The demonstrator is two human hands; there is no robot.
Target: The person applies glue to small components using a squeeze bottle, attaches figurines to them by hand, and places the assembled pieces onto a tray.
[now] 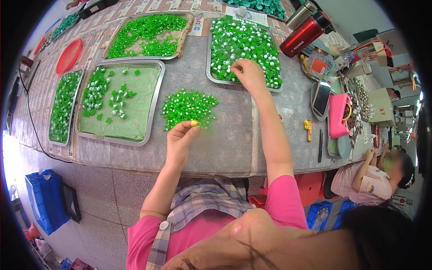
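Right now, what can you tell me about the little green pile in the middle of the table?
The pile is a loose heap of many small bright green pieces with white bits, shiny like plastic. It lies straight on the grey table, not in a tray, between the green-lined metal tray and the full tray. The left hand, with a yellow fingertip cover, pinches at its near edge. The right hand is away, on the full tray.

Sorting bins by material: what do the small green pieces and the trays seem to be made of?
Green pieces: likely moulded plastic, bright glossy green with white parts. Trays: apparently metal, dull grey rims with a slight sheen. The left hand pinches at the pile; the right hand reaches into another tray.
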